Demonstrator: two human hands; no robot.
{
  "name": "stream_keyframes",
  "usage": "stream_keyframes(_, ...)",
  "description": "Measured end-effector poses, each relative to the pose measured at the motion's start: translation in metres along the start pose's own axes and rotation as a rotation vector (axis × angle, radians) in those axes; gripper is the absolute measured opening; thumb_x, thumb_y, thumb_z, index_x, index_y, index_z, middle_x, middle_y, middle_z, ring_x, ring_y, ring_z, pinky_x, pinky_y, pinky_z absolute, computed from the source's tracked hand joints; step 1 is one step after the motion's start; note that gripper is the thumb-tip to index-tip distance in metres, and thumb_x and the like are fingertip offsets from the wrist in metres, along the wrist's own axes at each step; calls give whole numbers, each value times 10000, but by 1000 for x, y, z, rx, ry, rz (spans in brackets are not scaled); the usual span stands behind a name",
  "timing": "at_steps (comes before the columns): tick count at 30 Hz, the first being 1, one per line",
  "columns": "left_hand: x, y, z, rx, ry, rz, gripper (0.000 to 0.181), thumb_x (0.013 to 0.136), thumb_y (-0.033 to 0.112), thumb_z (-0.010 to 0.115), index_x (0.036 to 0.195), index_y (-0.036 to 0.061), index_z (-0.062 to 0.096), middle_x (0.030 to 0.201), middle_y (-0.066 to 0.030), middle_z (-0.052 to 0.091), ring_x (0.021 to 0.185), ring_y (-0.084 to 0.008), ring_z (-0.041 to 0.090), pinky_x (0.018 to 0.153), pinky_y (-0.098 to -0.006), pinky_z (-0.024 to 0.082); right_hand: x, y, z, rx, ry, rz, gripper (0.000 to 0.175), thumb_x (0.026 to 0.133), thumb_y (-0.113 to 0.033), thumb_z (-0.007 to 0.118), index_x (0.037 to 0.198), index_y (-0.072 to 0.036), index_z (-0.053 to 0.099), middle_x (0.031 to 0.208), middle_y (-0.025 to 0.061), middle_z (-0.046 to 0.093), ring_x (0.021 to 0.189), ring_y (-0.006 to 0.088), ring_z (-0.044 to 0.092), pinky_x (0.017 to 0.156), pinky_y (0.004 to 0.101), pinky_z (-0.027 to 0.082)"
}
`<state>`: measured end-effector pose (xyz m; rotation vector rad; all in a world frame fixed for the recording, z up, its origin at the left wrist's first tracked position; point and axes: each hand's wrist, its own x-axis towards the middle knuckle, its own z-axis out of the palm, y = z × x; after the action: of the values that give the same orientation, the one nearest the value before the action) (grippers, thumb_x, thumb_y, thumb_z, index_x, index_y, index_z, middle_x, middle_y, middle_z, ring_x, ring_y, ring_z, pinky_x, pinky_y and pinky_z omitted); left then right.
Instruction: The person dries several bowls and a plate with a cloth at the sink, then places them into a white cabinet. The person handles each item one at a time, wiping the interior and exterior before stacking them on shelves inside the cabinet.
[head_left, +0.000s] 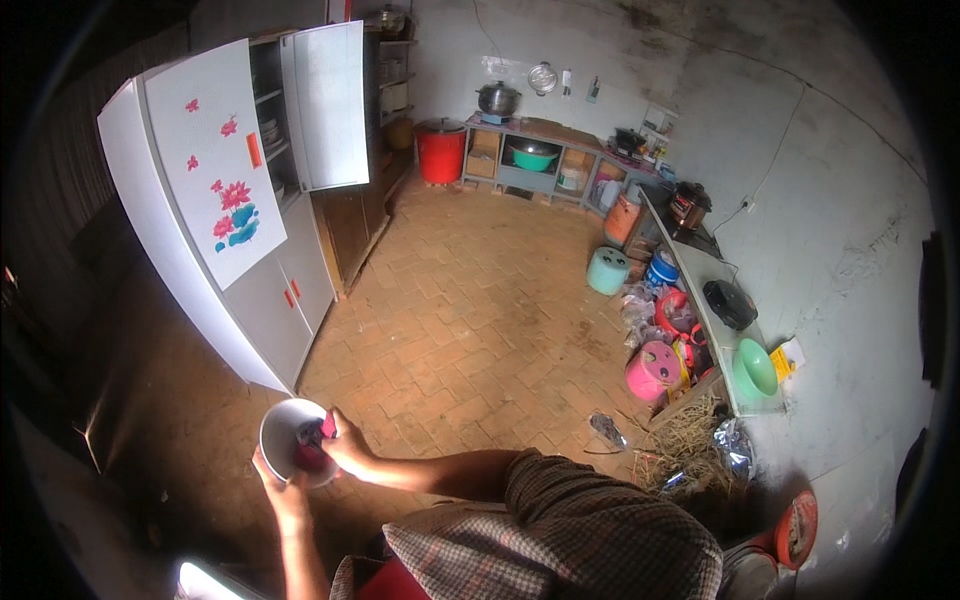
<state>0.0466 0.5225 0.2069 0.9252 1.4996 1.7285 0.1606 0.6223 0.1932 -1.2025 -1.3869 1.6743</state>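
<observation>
A white bowl is held in front of me, low and left of the picture's middle. My left hand grips its near rim, with the thumb at the edge. My right hand is at the bowl's right side, closed on a red and dark cloth; part of the cloth lies inside the bowl. Whether the right fingers also touch the bowl's outer wall is hard to tell. To the left, beyond the bowl, stands a white cupboard with flower pictures and one upper door swung open.
Brick paving covers the floor. At right, a counter carries a green bowl and a rice cooker. Pink and mint stools stand beside it. Dry straw lies near its end. A red bucket stands at the back.
</observation>
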Motion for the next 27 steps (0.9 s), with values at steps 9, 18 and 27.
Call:
stream_keyframes(9, -6, -2, -19, 102, -333, -23, 762, 687, -35, 560, 1416, 112, 396, 1244, -46, 533, 1138, -181, 513, 1012, -312, 417, 37, 38, -25, -360, -90, -754, 372, 852, -10, 624, 1193, -37, 477, 909, 244, 656, 780, 390, 697, 650, 452, 530)
stream_keyframes(18, -14, -40, -5, 152, 123, 255, 851, 657, -106, 486, 1474, 67, 323, 1396, -116, 429, 1263, -265, 478, 1116, -372, 363, 15, 28, 14, -100, -9, -53, 332, 768, -27, 633, 1078, -64, 520, 948, 141, 634, 885, 288, 651, 732, 418, 534)
stream_keyframes(27, -8, -41, -2, 8, 271, 106, 886, 593, -42, 558, 1451, 51, 358, 1389, -107, 453, 1348, -246, 407, 1179, -386, 259, 18, 32, 29, 36, 7, -34, 235, 801, 7, 596, 1015, -57, 523, 882, 82, 604, 658, 225, 653, 456, 361, 514)
